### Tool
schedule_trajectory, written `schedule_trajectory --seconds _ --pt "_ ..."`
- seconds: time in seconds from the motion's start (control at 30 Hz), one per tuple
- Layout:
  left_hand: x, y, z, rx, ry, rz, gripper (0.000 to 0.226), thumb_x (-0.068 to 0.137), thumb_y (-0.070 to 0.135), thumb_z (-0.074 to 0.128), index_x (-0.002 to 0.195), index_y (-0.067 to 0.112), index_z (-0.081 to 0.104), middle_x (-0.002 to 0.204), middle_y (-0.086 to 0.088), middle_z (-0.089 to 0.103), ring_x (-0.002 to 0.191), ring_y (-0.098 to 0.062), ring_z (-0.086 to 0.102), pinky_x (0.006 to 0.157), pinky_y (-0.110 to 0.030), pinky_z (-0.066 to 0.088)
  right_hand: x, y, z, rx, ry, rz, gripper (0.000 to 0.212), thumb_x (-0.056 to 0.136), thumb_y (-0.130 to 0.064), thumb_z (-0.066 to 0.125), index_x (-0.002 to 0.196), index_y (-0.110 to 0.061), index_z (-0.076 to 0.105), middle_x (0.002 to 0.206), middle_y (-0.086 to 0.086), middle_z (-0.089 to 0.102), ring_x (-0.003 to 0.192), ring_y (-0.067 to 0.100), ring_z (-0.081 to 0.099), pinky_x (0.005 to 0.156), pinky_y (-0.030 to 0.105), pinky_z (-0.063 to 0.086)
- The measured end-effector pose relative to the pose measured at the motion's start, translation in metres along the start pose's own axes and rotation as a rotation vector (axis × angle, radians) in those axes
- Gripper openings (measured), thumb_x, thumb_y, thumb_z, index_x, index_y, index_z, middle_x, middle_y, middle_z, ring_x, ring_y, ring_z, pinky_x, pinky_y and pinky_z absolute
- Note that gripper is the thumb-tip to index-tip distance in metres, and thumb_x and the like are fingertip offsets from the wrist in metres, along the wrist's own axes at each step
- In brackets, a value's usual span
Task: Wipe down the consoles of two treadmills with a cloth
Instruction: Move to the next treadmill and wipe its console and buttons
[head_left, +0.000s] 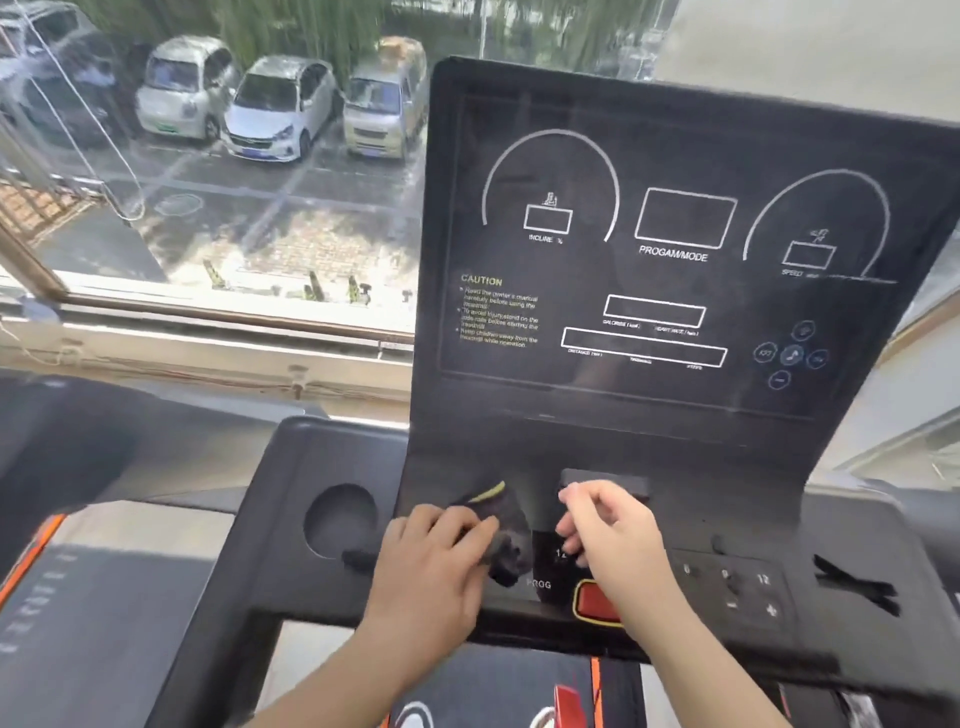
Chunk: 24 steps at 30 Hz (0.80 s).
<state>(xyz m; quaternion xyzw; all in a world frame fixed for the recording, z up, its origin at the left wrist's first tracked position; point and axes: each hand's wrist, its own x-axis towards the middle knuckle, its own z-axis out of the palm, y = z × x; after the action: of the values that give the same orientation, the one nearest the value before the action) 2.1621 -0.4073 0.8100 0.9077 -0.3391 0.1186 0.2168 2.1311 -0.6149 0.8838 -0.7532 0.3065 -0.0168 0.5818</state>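
A black treadmill console (649, 249) with white dial outlines and a CAUTION text stands upright before me. Its lower button panel (727, 582) holds a red stop button (597, 603). My left hand (431, 566) presses a dark cloth (504, 535) with a yellow-green edge onto the lower panel, left of the middle, fingers lying over the cloth. My right hand (613, 540) hovers just right of the cloth with its fingers loosely curled near a small raised black block (605, 480); I cannot tell whether it pinches anything.
A round cup holder (340, 519) is sunk into the console's left wing. A second treadmill (62, 519) with orange trim stands to the left. A window (208, 156) behind looks onto parked cars. The belt deck (493, 696) lies below.
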Motion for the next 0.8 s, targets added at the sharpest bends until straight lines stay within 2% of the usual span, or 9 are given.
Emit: schedule_trajectory --seconds 0.07,0.1,0.27,0.33,0.47,0.53,0.67,0.73,0.8 --pt "0.003 -0.015 -0.007 0.03 -0.085 0.151 0.042 0.08 0.035 0.071 0.121 0.033 0.068 0.109 0.013 0.065 0.09 -0.023 0.058 0.067 -0.037 0.046 -0.006 0.005 0.0 -0.016 -0.032 0.019 0.02 0.102 -0.018 0.061 0.086 -0.013 0.071 0.066 0.001 0.071 0.055 0.011 0.061 0.061 0.03 0.049" --pt "0.01 -0.024 -0.009 0.069 -0.097 0.159 0.039 0.081 0.036 0.068 0.12 0.033 0.069 0.107 0.011 0.066 0.088 -0.024 0.058 0.065 -0.038 0.046 -0.009 0.005 -0.001 -0.022 -0.037 0.023 0.02 0.102 -0.017 0.061 0.086 -0.013 0.072 0.066 0.002 0.071 0.056 0.011 0.061 0.062 0.03 0.049" --pt "0.037 -0.008 -0.002 0.105 0.018 -0.272 0.03 0.084 0.032 0.056 0.11 0.026 0.07 0.098 0.0 0.065 0.082 -0.033 0.056 0.06 -0.041 0.045 -0.017 0.009 -0.016 0.008 0.019 0.042 0.022 0.103 -0.018 0.059 0.087 -0.011 0.073 0.066 0.004 0.072 0.055 0.012 0.06 0.059 0.03 0.048" --pt "0.027 0.025 0.011 0.054 0.015 -0.216 0.031 0.083 0.035 0.057 0.109 0.027 0.071 0.099 0.003 0.065 0.083 -0.031 0.056 0.06 -0.039 0.045 -0.019 0.013 -0.023 0.001 0.03 0.05 0.024 0.104 -0.021 0.059 0.087 -0.014 0.074 0.065 0.004 0.071 0.054 0.013 0.059 0.06 0.032 0.047" --pt "0.019 0.05 0.017 -0.011 -0.134 0.155 0.031 0.082 0.042 0.063 0.112 0.034 0.066 0.1 0.01 0.063 0.085 -0.024 0.057 0.062 -0.036 0.049 -0.019 0.019 -0.033 -0.001 0.03 0.058 0.026 0.104 -0.022 0.058 0.086 -0.014 0.075 0.059 0.002 0.065 0.05 0.014 0.054 0.057 0.031 0.044" --pt "0.036 0.034 0.016 0.073 -0.131 0.113 0.028 0.084 0.042 0.06 0.11 0.033 0.066 0.099 0.008 0.062 0.085 -0.026 0.058 0.061 -0.037 0.049 -0.019 0.019 -0.039 -0.013 0.013 0.059 0.027 0.104 -0.023 0.058 0.086 -0.014 0.074 0.06 0.001 0.064 0.05 0.014 0.054 0.059 0.032 0.045" --pt "0.045 0.024 0.017 0.113 -0.064 -0.224 0.028 0.086 0.035 0.062 0.112 0.025 0.069 0.098 0.0 0.063 0.085 -0.032 0.056 0.058 -0.042 0.05 -0.019 0.024 -0.051 -0.008 0.014 0.049 0.027 0.104 -0.023 0.058 0.086 -0.012 0.074 0.062 0.003 0.065 0.052 0.015 0.055 0.06 0.034 0.047" --pt "0.031 0.045 0.019 0.065 -0.065 -0.203 0.031 0.086 0.039 0.064 0.113 0.023 0.07 0.099 0.001 0.064 0.084 -0.03 0.054 0.059 -0.043 0.051 -0.019 0.026 -0.057 0.004 0.02 0.051 0.027 0.105 -0.022 0.057 0.086 -0.011 0.074 0.062 0.003 0.065 0.052 0.015 0.055 0.059 0.034 0.048" --pt "0.016 0.06 0.018 0.011 -0.116 -0.042 0.036 0.084 0.044 0.067 0.114 0.026 0.069 0.101 0.004 0.064 0.084 -0.028 0.055 0.059 -0.042 0.053 -0.019 0.028 -0.065 0.016 0.031 0.054 0.027 0.105 -0.021 0.056 0.088 -0.01 0.073 0.062 0.004 0.065 0.05 0.014 0.054 0.054 0.029 0.046"
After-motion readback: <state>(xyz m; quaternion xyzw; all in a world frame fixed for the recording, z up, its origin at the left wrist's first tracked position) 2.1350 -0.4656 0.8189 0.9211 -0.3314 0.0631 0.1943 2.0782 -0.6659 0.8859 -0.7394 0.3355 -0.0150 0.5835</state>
